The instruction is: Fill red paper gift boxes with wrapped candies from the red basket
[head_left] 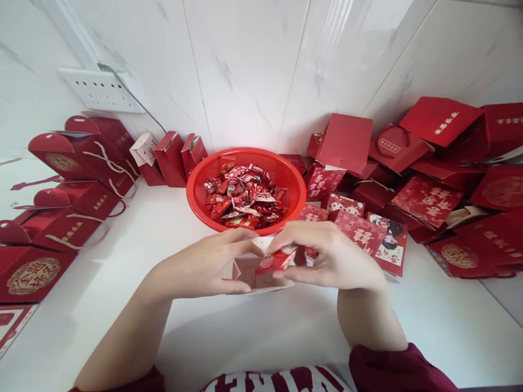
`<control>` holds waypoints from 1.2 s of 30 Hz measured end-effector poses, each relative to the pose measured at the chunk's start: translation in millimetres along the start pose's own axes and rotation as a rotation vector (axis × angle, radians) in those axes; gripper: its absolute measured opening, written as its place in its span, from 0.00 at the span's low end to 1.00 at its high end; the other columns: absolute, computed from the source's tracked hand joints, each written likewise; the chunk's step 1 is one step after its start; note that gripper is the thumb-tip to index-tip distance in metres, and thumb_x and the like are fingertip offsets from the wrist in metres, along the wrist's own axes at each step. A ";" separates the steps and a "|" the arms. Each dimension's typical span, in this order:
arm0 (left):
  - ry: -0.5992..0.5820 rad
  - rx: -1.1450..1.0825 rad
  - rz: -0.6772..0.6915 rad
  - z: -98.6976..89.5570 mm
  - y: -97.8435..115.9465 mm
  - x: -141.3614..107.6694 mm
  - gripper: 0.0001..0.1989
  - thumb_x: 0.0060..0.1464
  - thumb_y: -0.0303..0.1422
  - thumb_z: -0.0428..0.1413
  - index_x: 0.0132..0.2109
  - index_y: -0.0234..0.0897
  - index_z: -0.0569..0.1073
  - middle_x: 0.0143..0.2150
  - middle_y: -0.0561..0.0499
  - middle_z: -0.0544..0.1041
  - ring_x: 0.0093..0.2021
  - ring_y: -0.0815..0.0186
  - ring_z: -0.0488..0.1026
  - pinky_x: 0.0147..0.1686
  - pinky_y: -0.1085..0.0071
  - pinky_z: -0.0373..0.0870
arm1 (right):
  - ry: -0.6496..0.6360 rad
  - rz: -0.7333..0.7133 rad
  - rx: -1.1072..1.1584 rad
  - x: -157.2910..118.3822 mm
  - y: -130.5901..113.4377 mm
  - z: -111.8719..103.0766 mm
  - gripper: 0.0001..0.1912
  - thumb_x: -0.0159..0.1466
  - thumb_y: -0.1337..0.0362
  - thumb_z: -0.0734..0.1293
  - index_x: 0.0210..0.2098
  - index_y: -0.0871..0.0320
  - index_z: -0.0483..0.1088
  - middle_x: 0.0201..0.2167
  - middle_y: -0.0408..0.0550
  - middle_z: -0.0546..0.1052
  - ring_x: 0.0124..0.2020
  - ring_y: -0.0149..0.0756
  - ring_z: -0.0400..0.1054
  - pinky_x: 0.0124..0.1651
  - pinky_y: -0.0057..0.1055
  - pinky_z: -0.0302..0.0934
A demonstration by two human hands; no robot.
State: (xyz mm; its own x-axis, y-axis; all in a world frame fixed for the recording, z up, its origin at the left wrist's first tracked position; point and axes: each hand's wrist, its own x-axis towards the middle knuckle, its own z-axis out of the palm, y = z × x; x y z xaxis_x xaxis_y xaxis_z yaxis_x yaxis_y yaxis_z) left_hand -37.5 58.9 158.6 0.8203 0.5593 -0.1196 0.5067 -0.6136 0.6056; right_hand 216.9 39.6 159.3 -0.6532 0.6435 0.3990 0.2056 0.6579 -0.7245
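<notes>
My right hand [316, 253] pinches red-wrapped candies [277, 261] over the mouth of a small open box [261, 280]. The box has pale inner walls and stands on the white table. Around the left side of this box curve the fingers of my left hand [208, 264], with the thumb along its near edge and the fingertips at the far side. Just beyond both hands sits a round red plastic basket [195, 188], which holds a heap of red-wrapped candies [245, 196]. The outside of the box is mostly hidden.
Red gift boxes [61, 218] with rope handles line the left side. Several small boxes [169, 158] stand left of the basket. A large pile of red boxes [429, 196] fills the right side. A socket panel [102, 90] with a cable is on the tiled wall.
</notes>
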 end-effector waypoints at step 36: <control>-0.093 -0.020 -0.069 -1.1 1.3 -2.7 0.26 0.67 0.45 0.47 0.70 0.62 0.53 0.72 0.58 0.56 0.69 0.54 0.59 0.66 0.59 0.57 | -0.288 1.068 -0.124 107.2 175.6 -14.2 0.34 0.66 0.44 0.63 0.59 0.66 0.69 0.60 0.67 0.70 0.47 0.53 0.76 0.45 0.45 0.72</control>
State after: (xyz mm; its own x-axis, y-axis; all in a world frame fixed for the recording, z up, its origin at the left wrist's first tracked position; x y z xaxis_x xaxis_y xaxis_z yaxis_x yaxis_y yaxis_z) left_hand -39.3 57.1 160.6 0.8052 0.5452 -0.2331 0.5580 -0.5638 0.6089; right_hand 193.3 229.7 82.8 -0.2381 0.7982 -0.5533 0.8240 -0.1355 -0.5501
